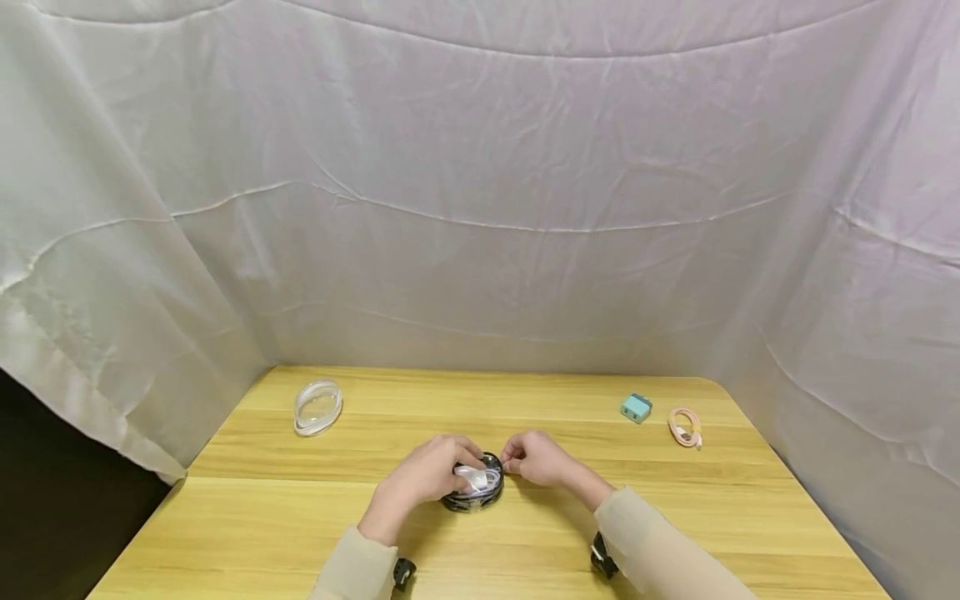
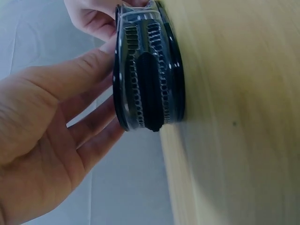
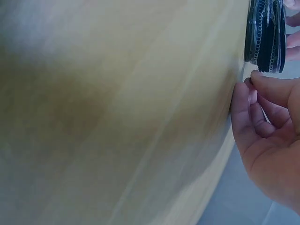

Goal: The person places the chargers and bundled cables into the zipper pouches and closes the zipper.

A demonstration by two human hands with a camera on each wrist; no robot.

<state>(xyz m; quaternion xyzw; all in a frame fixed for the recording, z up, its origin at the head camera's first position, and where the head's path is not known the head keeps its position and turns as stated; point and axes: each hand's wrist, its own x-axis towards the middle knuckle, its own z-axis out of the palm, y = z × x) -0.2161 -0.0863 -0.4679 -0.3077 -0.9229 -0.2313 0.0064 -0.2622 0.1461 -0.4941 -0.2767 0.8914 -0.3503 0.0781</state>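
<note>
A small round black zippered case (image 1: pixel 491 493) with a see-through top sits on the table, a coiled white cable (image 1: pixel 491 477) showing inside. Along its side run two rows of zipper teeth (image 2: pixel 136 93) with a black strip between them. My left hand (image 1: pixel 431 471) grips the case from the left, thumb on its top edge and fingers around the far side. At the right end of the case, my right hand (image 1: pixel 542 458) has thumb and index finger pinched together on the zipper pull, which the fingertips mostly hide.
A coiled white cable (image 1: pixel 298 417) lies at the back left of the wooden table (image 1: pixel 300 517). Toward the back right are a teal charger plug (image 1: pixel 636 408) and a coiled pink cable (image 1: pixel 672 425). Grey cloth (image 1: pixel 480 275) hangs behind and at both sides.
</note>
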